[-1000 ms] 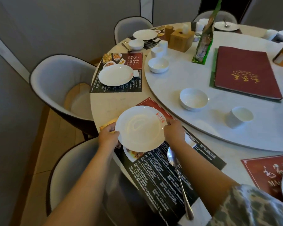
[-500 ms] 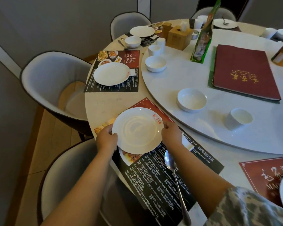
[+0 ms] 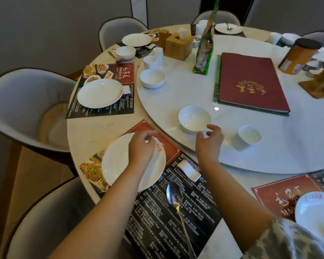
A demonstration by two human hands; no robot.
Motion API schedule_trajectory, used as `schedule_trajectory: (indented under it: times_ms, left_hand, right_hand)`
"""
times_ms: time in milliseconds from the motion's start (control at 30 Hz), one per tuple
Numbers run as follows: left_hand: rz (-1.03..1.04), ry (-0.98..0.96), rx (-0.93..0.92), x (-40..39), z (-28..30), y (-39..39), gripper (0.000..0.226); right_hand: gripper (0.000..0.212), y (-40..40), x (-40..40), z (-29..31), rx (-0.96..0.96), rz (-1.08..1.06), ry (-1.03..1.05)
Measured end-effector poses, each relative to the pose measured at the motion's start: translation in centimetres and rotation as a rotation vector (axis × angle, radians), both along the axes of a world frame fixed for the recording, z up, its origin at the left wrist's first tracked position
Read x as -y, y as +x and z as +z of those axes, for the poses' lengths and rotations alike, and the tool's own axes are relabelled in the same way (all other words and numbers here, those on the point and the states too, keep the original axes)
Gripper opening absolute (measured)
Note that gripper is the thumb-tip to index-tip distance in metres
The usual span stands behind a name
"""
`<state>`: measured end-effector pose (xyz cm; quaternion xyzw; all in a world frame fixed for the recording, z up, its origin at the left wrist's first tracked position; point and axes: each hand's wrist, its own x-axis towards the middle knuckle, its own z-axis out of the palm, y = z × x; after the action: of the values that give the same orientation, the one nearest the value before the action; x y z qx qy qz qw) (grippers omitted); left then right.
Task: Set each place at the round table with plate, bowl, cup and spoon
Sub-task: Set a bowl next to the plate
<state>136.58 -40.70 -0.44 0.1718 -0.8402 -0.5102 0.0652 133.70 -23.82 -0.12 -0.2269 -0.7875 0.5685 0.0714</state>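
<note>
Left hand (image 3: 141, 146): above the far rim of the plate (image 3: 120, 163), fingers loosely curled, holding nothing; contact with the plate cannot be told. Right hand (image 3: 209, 142): thumb and fingers parted at the near rim of the bowl (image 3: 194, 119), not yet closed on it. Hands apart. Plate lies flat on the placemat (image 3: 168, 217) under the left hand. Spoon (image 3: 176, 200) lies on the same mat, between the forearms. Cup (image 3: 248, 137) stands right of the right hand, on the turntable (image 3: 269, 156) with the bowl. Red menu book (image 3: 251, 83) lies beyond the bowl.
</note>
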Motion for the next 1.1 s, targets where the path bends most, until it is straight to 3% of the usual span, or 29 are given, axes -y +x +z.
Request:
schedule_trajectory:
  times_ms: [167, 300, 500, 867, 1100]
  left_hand:
    - [-0.035, 0.226, 0.089, -3.9, -0.4, -5.3, 0.037]
    - [-0.039, 0.384, 0.125, -5.4, -2.0, -7.9, 0.049]
    - [-0.025, 0.472, 0.062, -6.3, -2.3, -7.5, 0.035]
    - [-0.023, 0.497, 0.013, -4.1, 1.2, 2.3, 0.037]
    - [-0.027, 0.506, 0.049, -0.5, 0.4, 11.7, 0.036]
  right_hand:
    - [0.061, -4.3, -1.6, -0.9, 0.131, 0.054, -0.032]
    - [0.053, -5.3, -2.1, -0.6, 0.169, 0.085, 0.004]
    - [0.051, -4.4, -2.5, -0.7, 0.110, 0.059, -0.053]
    - [0.047, 6.5, -1.9, 1.2, 0.085, 0.114, -0.254]
    - [0.041, 15.1, 0.7, 0.1, 0.138, 0.142, -0.145]
